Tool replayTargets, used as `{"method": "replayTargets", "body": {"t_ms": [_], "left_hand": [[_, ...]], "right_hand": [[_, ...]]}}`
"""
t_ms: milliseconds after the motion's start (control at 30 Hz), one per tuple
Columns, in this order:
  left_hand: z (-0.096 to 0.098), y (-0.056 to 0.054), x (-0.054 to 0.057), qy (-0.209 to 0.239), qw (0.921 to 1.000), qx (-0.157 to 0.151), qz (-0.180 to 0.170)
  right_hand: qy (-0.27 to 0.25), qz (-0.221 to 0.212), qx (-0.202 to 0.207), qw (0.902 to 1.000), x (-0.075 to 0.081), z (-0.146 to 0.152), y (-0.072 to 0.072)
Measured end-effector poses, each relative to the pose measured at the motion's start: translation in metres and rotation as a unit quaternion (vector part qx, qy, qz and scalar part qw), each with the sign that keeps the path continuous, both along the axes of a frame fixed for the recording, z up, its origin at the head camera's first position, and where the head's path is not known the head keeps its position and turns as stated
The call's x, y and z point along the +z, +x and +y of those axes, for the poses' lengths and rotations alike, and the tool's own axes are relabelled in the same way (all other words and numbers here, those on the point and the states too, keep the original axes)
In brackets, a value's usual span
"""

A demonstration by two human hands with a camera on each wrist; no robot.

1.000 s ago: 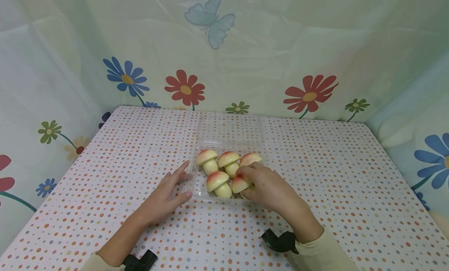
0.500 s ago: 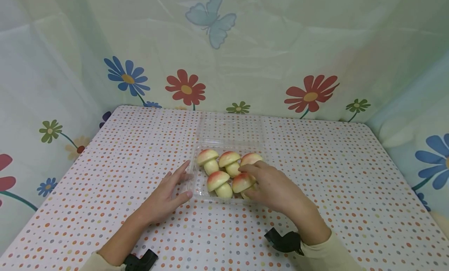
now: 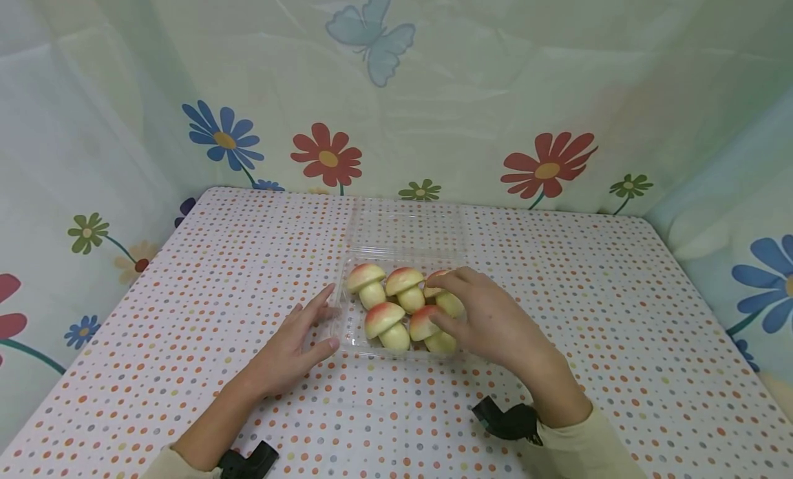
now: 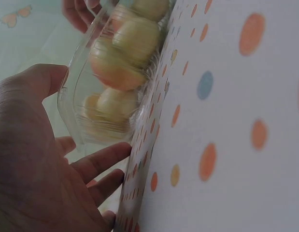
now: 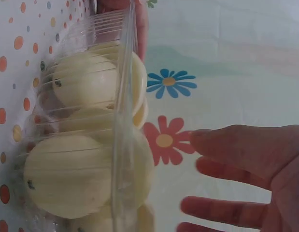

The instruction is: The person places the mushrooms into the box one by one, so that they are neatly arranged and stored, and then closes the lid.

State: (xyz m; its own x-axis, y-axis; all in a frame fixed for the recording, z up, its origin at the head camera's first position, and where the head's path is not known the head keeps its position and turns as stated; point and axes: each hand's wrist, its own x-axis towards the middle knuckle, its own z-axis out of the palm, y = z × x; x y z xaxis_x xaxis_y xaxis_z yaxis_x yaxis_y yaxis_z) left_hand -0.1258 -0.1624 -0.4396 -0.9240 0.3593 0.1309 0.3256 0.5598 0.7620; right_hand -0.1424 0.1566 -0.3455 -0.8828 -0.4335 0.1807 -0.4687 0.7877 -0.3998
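A clear plastic clamshell container [image 3: 354,334] holds several toy mushrooms [image 3: 384,321] with cream stems and red-tinged caps, in two rows. My left hand [image 3: 288,355] rests at the container's left side, fingers spread; in the left wrist view the thumb touches the rim and the fingertips reach the table. My right hand [image 3: 489,317] hovers over the container's right side with fingers extended and nothing in its grasp. It partly covers the back right mushroom [image 3: 449,303]. In the right wrist view, the right hand [image 5: 241,179] stands apart from the rim, above the mushrooms.
The container's clear lid [image 3: 405,224] lies folded back on the far side. A dotted cloth [image 3: 248,245] covers the table. Flower-printed curtains [image 3: 471,87] enclose the back and sides. Black wrist devices [image 3: 508,421] sit under each forearm.
My right hand has released the front right mushroom and lifted slightly up and right, with its fingers opening. The mushroom stays in the container. The left hand has not moved.
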Motion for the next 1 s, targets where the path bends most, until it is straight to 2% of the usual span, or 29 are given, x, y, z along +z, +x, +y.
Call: {"method": "replayTargets", "body": {"t_ms": [367,567,733,867,1000], "left_hand": [[0.000,0.000,0.000,0.001,1.0000,-0.004,0.005],[-0.001,0.000,-0.001,0.001,1.0000,-0.004,0.004],[-0.001,0.000,-0.001,0.001,0.9999,-0.006,0.008],[-0.001,0.000,-0.001,0.000,0.9999,-0.007,0.009],[-0.001,0.000,0.000,0.000,1.0000,-0.007,0.004]], "right_hand": [[-0.076,0.020,-0.048,0.9958,-0.011,0.010,-0.018],[-0.121,0.037,-0.055,0.9905,-0.020,0.015,-0.029],[-0.149,0.030,-0.066,0.9862,-0.030,0.021,-0.039],[-0.199,0.001,-0.084,0.9763,-0.042,0.027,-0.049],[-0.270,-0.062,-0.101,0.9555,-0.053,0.037,-0.058]]}}
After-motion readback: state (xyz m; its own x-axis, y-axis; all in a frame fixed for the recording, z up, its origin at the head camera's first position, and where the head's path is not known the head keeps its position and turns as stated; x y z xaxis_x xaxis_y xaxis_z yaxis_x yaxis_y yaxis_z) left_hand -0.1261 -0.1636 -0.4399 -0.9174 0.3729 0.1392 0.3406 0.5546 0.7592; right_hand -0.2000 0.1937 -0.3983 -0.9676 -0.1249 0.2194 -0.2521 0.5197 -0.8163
